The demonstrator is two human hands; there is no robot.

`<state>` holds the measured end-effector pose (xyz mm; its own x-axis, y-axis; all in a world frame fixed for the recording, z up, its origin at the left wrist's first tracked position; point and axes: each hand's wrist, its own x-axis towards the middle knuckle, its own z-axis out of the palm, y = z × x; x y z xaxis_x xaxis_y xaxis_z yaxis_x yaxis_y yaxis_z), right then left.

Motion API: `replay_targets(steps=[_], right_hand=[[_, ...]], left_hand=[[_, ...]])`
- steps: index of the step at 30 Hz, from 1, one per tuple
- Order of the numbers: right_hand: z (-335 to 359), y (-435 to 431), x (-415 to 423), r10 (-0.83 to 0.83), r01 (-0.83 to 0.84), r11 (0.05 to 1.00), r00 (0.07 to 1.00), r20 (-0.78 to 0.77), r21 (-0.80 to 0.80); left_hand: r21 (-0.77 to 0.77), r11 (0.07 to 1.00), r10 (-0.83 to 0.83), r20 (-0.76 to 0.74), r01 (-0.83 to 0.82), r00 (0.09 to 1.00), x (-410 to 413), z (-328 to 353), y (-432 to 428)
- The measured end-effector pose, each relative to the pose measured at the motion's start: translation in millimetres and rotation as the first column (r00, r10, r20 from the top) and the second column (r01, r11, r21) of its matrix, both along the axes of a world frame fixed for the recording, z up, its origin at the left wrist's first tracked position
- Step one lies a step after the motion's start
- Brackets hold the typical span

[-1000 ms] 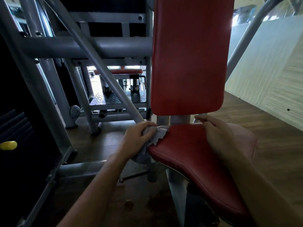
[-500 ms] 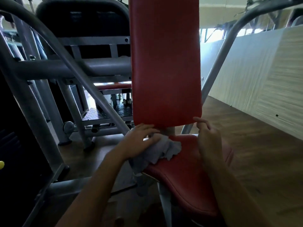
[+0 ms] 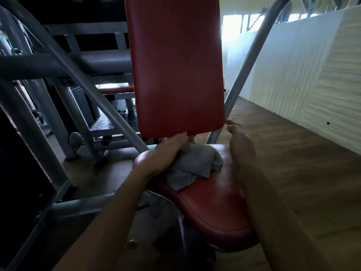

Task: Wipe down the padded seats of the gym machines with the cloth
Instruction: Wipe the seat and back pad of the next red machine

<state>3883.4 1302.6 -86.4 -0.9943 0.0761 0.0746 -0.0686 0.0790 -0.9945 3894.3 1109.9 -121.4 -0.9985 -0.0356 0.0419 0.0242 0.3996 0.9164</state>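
The cloth (image 3: 195, 167) lay bunched at the back of the red seat (image 3: 211, 208), just under the backrest (image 3: 175, 65). Wiping well probably meant spreading it flatter and drawing it forward in firm, overlapping strokes. The left hand (image 3: 166, 153) pressed it down, fingers stretched out together. The right hand (image 3: 241, 147) was at the seat's right rear edge, fingers loosely apart, holding nothing.

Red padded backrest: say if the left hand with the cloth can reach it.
Probably yes. The left hand, pressing the grey cloth on the red padded seat, has fingertips just under the lower edge of the red padded backrest, nothing between.
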Motion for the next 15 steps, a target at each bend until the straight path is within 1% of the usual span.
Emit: replay_targets(steps=[1, 2, 3, 4, 6, 8, 10, 12, 15], right_hand=[[-4, -3, 1, 0.17, -0.162, 0.956, 0.985, -0.015, 0.243], [-10, -6, 2, 0.31, -0.281, 0.855, 0.951, 0.005, 0.436], [-15, -10, 3, 0.411, -0.37, 0.767, 0.911, 0.041, 0.524], [-20, -12, 3, 0.467, -0.418, 0.719, 0.882, 0.058, 0.555], [-22, -16, 2, 0.489, -0.39, 0.644, 0.871, 0.038, 0.658], [-22, -18, -3, 0.462, -0.306, 0.521, 0.886, 0.038, 0.797], [-21, -21, -6, 0.462, -0.239, 0.441, 0.887, 0.01, 0.865], [-19, -19, -7, 0.476, -0.207, 0.413, 0.879, -0.016, 0.887], [-17, -10, -5, 0.478, -0.167, 0.461, 0.874, -0.085, 0.872]], left_hand=[[-0.008, 0.994, 0.105, -0.108, -0.107, 0.989, 0, -3, -10], [-0.007, 0.973, 0.223, -0.204, -0.229, 0.953, 0, -8, -19], [0.018, 0.944, 0.321, -0.269, -0.329, 0.908, 1, -13, -23], [0.044, 0.918, 0.386, -0.322, -0.394, 0.864, 4, -13, -21], [0.088, 0.882, 0.462, -0.356, -0.463, 0.812, 10, -17, -17], [0.111, 0.846, 0.522, -0.367, -0.521, 0.77, 14, -19, -14], [0.084, 0.829, 0.543, -0.36, -0.553, 0.759, 14, -22, -18], [0.003, 0.84, 0.507, -0.361, -0.543, 0.783, 16, -25, -20], [-0.088, 0.851, 0.467, -0.328, -0.518, 0.822, 21, -31, -29]])
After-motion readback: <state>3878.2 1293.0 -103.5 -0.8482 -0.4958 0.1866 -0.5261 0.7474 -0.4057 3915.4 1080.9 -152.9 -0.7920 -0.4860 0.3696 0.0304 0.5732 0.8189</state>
